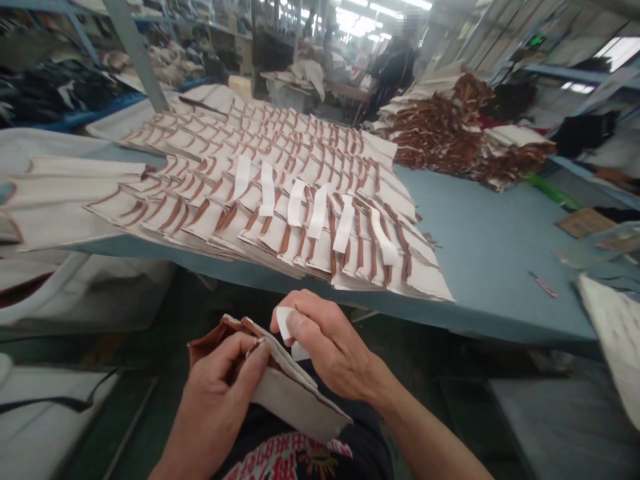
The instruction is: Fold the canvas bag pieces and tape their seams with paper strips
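Observation:
My left hand (220, 387) pinches a folded fabric piece (305, 400), cream outside with a brown lining showing at its upper end. The piece is held in front of my body, below the table edge. Just to its right, my right hand (325, 340) is closed on a small white strip (284, 323) between thumb and fingers. Beyond both hands, rows of overlapping cream and brown fabric pieces (280, 240) cover the table. Several loose white strips (344, 223) lie across the nearest row.
The blue-green table (490, 260) runs across in front of me. A tall heap of brown and cream pieces (445, 120) stands at the back right, and a pink pen-like item (543, 285) lies nearer. White bins (100, 287) stand at the left. A person (395, 73) is in the background.

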Available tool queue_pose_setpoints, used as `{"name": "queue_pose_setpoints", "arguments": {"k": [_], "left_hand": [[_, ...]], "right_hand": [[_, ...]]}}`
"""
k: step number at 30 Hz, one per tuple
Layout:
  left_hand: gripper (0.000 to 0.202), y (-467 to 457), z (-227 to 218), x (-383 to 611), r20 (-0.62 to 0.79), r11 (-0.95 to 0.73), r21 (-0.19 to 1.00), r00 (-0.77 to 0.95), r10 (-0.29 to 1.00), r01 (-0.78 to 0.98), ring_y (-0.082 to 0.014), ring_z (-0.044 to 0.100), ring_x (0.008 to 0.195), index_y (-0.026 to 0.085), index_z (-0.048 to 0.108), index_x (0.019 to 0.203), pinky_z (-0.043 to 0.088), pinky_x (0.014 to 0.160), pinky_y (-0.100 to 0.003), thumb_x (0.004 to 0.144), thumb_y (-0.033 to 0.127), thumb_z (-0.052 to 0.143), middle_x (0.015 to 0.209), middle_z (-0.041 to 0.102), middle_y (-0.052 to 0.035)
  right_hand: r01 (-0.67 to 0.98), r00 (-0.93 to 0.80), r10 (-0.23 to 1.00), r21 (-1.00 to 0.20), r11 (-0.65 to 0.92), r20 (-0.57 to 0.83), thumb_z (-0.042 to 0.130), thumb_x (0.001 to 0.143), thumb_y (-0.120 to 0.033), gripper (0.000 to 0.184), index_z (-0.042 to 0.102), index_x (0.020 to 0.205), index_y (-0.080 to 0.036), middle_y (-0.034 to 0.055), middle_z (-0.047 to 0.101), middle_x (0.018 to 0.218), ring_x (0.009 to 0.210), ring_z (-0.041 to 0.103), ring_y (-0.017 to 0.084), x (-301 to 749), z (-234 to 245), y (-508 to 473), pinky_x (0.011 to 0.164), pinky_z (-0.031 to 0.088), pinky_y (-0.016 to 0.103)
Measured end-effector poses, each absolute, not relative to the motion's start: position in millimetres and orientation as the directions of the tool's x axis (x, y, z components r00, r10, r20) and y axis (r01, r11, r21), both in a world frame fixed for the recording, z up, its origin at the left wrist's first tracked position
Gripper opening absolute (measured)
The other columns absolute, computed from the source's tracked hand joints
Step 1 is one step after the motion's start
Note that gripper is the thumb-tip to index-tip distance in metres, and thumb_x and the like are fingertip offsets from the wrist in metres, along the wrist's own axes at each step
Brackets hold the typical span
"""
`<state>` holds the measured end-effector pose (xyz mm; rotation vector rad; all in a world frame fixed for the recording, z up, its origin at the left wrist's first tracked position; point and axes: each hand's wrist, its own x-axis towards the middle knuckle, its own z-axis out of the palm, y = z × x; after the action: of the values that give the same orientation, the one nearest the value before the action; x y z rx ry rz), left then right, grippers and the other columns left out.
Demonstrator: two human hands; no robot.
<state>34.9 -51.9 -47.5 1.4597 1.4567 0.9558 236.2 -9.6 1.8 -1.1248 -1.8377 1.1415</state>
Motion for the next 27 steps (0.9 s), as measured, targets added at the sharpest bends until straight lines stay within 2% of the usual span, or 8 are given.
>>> {"name": "queue_pose_setpoints", "arguments": {"k": [3, 8, 10, 14, 18, 21, 23, 27], "left_hand": [[0.053, -48, -48, 30, -0.066, 0.021, 0.918, 0.098, 0.993, 0.396, -0.0192, 0.063, 0.061, 0.023, 0.077, 0.074, 0.054, 0.057, -0.025, 0.103, 0.065, 0.067, 0.068, 0.072, -0.0014], [0.052, -50, -46, 31, -0.077, 0.017, 0.899, 0.121, 0.990, 0.438, -0.0225, 0.071, 0.072, 0.022, 0.083, 0.085, 0.060, 0.065, -0.026, 0.106, 0.066, 0.064, 0.081, 0.081, -0.0047], [0.052, -51, -44, 34, -0.095, 0.055, 0.902, 0.071, 0.993, 0.428, -0.0227, 0.071, 0.072, 0.022, 0.085, 0.089, 0.060, 0.066, -0.026, 0.106, 0.067, 0.064, 0.081, 0.080, -0.0045], [0.054, -50, -38, 32, -0.102, 0.084, 0.902, 0.020, 0.995, 0.423, -0.0216, 0.068, 0.068, 0.021, 0.085, 0.094, 0.060, 0.066, -0.026, 0.106, 0.069, 0.064, 0.077, 0.077, -0.0037], [0.047, -43, -28, 24, -0.055, -0.020, 0.900, 0.159, 0.986, 0.435, -0.0225, 0.075, 0.075, 0.021, 0.088, 0.099, 0.061, 0.066, -0.025, 0.107, 0.061, 0.065, 0.093, 0.085, -0.0073], [0.040, -42, -20, 24, -0.010, -0.066, 0.906, 0.176, 0.984, 0.419, -0.0239, 0.080, 0.085, 0.022, 0.090, 0.103, 0.063, 0.074, -0.025, 0.106, 0.054, 0.067, 0.099, 0.088, -0.0070], [0.039, -44, -15, 25, -0.010, -0.040, 0.918, 0.123, 0.992, 0.394, -0.0241, 0.081, 0.089, 0.022, 0.090, 0.106, 0.063, 0.077, -0.025, 0.105, 0.053, 0.068, 0.105, 0.089, -0.0068], [0.043, -46, -9, 22, -0.102, 0.080, 0.921, 0.037, 0.994, 0.381, -0.0249, 0.080, 0.087, 0.021, 0.091, 0.112, 0.062, 0.076, -0.027, 0.103, 0.056, 0.068, 0.106, 0.090, -0.0069]], "right_hand": [[0.375, -0.365, 0.929, -0.903, 0.211, 0.065, 0.050, 0.111, -0.036, 0.034, 0.057, 0.079, -0.024, 0.0003, 0.065, 0.078, 0.077, 0.059, 0.017, 240, -2, -15, 0.074, 0.043, 0.032], [0.309, -0.332, 0.943, -0.946, 0.099, -0.010, 0.055, 0.111, -0.040, 0.027, 0.073, 0.102, -0.022, 0.0037, 0.080, 0.094, 0.081, 0.069, 0.017, 241, -15, -24, 0.077, 0.047, 0.031], [0.264, -0.301, 0.951, -0.964, 0.017, -0.065, 0.057, 0.111, -0.041, 0.024, 0.071, 0.105, -0.023, 0.0015, 0.078, 0.087, 0.076, 0.068, 0.016, 239, -19, -28, 0.073, 0.047, 0.030], [0.209, -0.261, 0.956, -0.975, -0.080, -0.134, 0.058, 0.113, -0.046, 0.027, 0.062, 0.096, -0.025, -0.0042, 0.068, 0.069, 0.063, 0.059, 0.014, 237, -18, -32, 0.066, 0.043, 0.029], [0.162, -0.243, 0.964, -0.984, -0.071, -0.109, 0.055, 0.114, -0.047, 0.030, 0.062, 0.095, -0.024, -0.0015, 0.072, 0.076, 0.066, 0.058, 0.015, 238, -2, -32, 0.066, 0.043, 0.029], [0.162, -0.166, 0.986, -0.985, 0.060, 0.032, 0.060, 0.109, -0.038, 0.022, 0.064, 0.093, -0.024, 0.0040, 0.076, 0.099, 0.088, 0.066, 0.018, 240, 14, -32, 0.079, 0.050, 0.031], [0.172, -0.091, 0.990, -0.977, 0.127, 0.112, 0.062, 0.106, -0.034, 0.020, 0.064, 0.089, -0.024, 0.0040, 0.074, 0.100, 0.093, 0.067, 0.019, 240, 24, -35, 0.084, 0.051, 0.032], [0.112, -0.068, 0.997, -0.994, -0.014, -0.022, 0.066, 0.106, -0.041, 0.025, 0.064, 0.086, -0.026, -0.0017, 0.066, 0.076, 0.065, 0.055, 0.015, 232, 34, -45, 0.061, 0.040, 0.030]]}}
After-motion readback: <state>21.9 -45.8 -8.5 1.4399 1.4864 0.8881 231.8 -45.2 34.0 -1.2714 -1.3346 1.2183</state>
